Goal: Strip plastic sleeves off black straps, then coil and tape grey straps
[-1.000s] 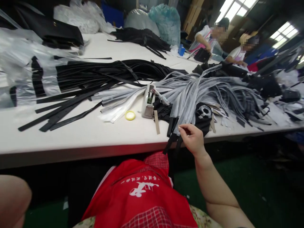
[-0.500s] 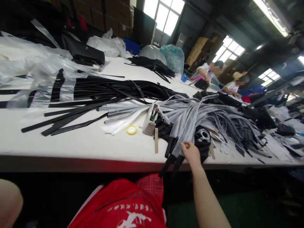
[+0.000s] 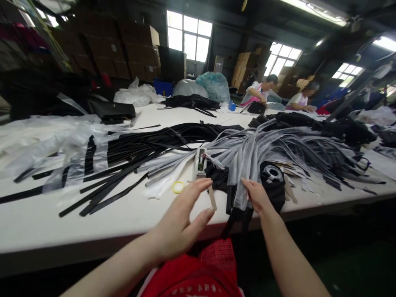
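My right hand (image 3: pixel 256 195) is closed in a pinch on a black strap in a clear plastic sleeve (image 3: pixel 243 192), close to the table's front edge. Dark strap ends (image 3: pixel 236 218) hang below the sleeve over the edge. My left hand (image 3: pixel 182 220) hovers over the table front, thumb and fingers apart, holding nothing. A beige strip (image 3: pixel 212 198) shows between its fingertips and seems to lie on the table. Behind that stands a tape dispenser (image 3: pixel 200 163). A yellow tape ring (image 3: pixel 177 187) lies to its left.
Long black straps (image 3: pixel 173 138) spread across the white table (image 3: pixel 117 218). Plastic-sleeved straps (image 3: pixel 297 144) are heaped on the right, beside a black roll (image 3: pixel 272 185). Crumpled clear plastic (image 3: pixel 55 140) covers the left side. Two people (image 3: pixel 261 93) work at the far side.
My left hand has come up from the lower left to the table's middle front. My right hand keeps its pinch on the sleeved strap. The camera view has tilted and turned.
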### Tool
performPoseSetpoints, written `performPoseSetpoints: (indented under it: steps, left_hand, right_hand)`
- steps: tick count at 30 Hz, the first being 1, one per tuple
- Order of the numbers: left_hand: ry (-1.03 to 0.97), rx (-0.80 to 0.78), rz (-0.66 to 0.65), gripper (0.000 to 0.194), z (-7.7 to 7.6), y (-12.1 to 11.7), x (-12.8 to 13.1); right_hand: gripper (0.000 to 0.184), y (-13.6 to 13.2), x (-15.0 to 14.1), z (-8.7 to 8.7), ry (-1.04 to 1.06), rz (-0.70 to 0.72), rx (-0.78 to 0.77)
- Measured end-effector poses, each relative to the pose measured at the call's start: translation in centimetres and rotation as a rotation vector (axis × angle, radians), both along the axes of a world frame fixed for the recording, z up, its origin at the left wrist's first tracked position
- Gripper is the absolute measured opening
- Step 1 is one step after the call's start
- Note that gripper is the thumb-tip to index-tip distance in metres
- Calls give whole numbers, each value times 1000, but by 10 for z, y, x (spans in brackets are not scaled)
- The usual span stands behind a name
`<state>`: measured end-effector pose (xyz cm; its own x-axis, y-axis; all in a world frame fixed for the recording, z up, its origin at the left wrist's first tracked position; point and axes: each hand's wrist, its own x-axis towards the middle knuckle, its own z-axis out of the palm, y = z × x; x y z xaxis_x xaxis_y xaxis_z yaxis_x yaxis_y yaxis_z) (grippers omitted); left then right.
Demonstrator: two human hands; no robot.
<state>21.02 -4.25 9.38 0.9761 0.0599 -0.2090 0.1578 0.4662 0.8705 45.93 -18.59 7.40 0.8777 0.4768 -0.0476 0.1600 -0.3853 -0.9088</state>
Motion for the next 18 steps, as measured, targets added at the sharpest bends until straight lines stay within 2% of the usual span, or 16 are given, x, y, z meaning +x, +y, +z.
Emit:
performPoseSetpoints:
  steps: [6,11,13,15,17,18]
  left_hand:
    - [107,-181,-153,51,-16,-35,22]
    - [207,-316,-273,41,-31,-41,4]
    - [193,-304,-316,40,-28,-36,-6]
    - [162,-254,-343,41,-18,-30,-14]
    - [136,-201,-346,42,-4,-23,-19]
    - [127,-178,-336,42,3,-19,-22]
  right_hand:
    - [44,5,-35,11,278,-34,442]
    - [34,3,-41,7,477,-95,619]
    - [34,7,-42,1,549,-61,617]
    - [40,11,-43,-7,510,-11,536]
    - [52,13,-42,-16,280,-23,373]
    - [59,12,-42,-19,81,-57,279]
